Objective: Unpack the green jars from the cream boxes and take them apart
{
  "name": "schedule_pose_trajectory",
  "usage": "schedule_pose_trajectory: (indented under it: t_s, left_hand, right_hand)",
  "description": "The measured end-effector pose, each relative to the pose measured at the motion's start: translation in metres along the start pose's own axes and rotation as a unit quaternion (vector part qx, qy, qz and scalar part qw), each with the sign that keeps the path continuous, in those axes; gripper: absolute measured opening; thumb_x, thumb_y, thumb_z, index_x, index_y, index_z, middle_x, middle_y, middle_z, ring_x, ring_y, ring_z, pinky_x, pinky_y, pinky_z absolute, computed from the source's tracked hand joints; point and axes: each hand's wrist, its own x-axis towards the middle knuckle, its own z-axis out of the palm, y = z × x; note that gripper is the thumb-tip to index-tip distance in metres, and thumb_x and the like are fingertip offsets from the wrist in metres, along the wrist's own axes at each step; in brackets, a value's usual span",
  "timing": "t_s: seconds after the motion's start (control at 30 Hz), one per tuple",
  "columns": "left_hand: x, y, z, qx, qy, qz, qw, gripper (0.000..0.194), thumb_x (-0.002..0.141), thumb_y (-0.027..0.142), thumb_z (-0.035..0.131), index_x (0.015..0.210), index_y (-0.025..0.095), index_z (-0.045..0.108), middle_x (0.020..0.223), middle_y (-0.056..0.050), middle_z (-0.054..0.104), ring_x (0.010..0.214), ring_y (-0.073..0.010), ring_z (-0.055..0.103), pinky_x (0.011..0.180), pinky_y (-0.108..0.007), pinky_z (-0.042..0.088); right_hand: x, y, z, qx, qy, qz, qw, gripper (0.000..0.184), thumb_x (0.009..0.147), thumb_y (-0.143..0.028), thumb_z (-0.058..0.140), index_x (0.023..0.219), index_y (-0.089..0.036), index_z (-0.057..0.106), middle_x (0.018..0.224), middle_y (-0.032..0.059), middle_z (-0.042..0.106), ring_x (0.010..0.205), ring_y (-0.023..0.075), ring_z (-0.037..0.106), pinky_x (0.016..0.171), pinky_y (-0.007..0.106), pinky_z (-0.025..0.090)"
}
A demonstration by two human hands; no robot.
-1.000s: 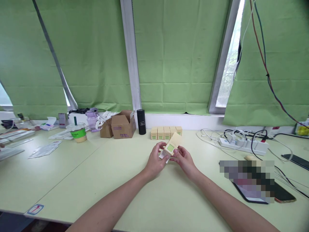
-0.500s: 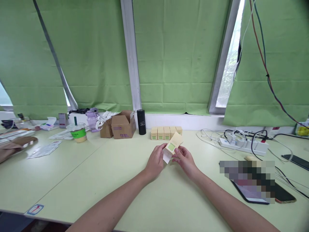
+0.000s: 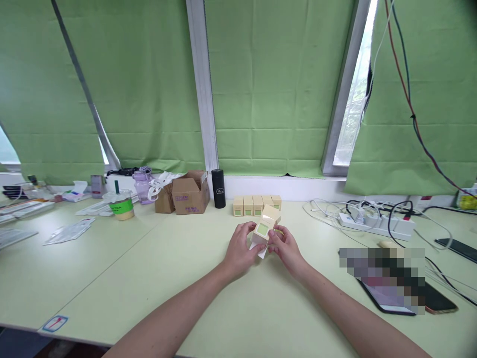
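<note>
Between my two hands is a small tan cardboard box with a pale green window on its side, tilted above the table. A white flap hangs open at its near end. My left hand is closed on the box's left side, its thumb by the flap. My right hand grips the right side with thumb and fingers. Behind them, a row of several similar tan boxes stands along the back of the table.
Left of the row stand a black bottle, an open brown carton and a drink cup. To the right lie a white power strip with tangled cables, and phones or tablets, partly pixelated. The table has a seam on the left.
The held box has tipped and come slightly lower, and my left thumb has moved onto the flap end. At the far left, another person's hand has left the view.
</note>
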Motion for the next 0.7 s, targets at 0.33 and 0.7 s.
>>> schedule_pose_trajectory:
  t_s: [0.33, 0.7]
  left_hand:
    - [0.007, -0.001, 0.002, -0.135, 0.017, -0.039, 0.99, 0.034, 0.09, 0.047, 0.068, 0.111, 0.021, 0.057, 0.111, -0.01, 0.073, 0.101, -0.0251, 0.069, 0.09, -0.039, 0.05]
    - [0.015, -0.009, 0.0, -0.336, 0.006, -0.152, 0.93, 0.059, 0.07, 0.048, 0.087, 0.111, 0.019, 0.056, 0.085, -0.006, 0.078, 0.078, -0.0226, 0.073, 0.08, -0.035, 0.052]
  right_hand:
    - [-0.004, -0.004, 0.003, -0.027, -0.04, -0.003, 0.999, 0.07, 0.068, -0.062, 0.086, 0.116, -0.028, 0.048, 0.091, 0.0004, 0.077, 0.072, 0.02, 0.068, 0.059, 0.03, 0.051]
    - [0.0, -0.005, 0.0, -0.051, -0.02, -0.001, 0.999, 0.065, 0.061, -0.062, 0.09, 0.105, -0.024, 0.06, 0.086, 0.0054, 0.079, 0.081, 0.0283, 0.075, 0.075, 0.041, 0.057]
